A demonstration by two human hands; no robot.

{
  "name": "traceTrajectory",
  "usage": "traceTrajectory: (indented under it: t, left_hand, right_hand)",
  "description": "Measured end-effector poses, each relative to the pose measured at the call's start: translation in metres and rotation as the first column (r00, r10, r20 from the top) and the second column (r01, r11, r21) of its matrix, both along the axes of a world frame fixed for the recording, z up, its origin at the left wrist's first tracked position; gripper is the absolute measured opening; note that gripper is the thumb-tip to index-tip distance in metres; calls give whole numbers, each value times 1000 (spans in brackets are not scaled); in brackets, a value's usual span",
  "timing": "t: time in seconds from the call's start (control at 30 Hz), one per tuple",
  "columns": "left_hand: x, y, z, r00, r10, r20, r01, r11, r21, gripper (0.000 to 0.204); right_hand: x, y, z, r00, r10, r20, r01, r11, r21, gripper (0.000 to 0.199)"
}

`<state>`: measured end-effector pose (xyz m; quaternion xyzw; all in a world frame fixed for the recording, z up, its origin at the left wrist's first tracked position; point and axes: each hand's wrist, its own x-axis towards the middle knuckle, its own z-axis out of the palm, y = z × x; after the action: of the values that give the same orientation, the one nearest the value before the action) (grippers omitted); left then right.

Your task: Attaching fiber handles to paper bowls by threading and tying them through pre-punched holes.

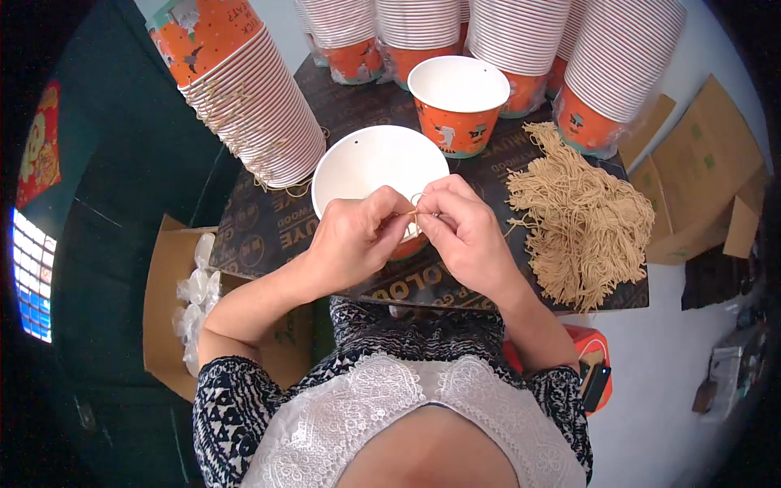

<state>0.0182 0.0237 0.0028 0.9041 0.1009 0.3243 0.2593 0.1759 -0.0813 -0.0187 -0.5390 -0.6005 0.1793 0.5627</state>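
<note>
My left hand and my right hand meet over the near rim of a paper bucket, white inside and orange outside. Both hands are closed, pinching a thin tan cord between thumbs and fingertips; a small loop of it stands up between them. One small hole shows in the bucket's far wall. How the cord passes at the near rim is hidden by my fingers. Just behind stands a second orange bucket, upright. To the right lies a heap of loose tan cords.
A tall nested bucket stack leans at the left, cords hanging along its rims. Several plastic-wrapped stacks line the table's back. An open carton with clear plastic stands below left; another carton is at right. The dark table curves toward me.
</note>
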Motion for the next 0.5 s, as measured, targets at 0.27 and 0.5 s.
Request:
traceTrajectory:
  t: [0.27,0.5]
  left_hand:
    - [0,-3,19,989,31,-147,-66,969,-238,6]
    - [3,1,13,988,45,-149,-79,969,-235,11]
  right_hand:
    - [-15,2,-14,910,-318,266,214,910,354,11]
    - [-17,0,-22,758,-485,437,236,828,508,15]
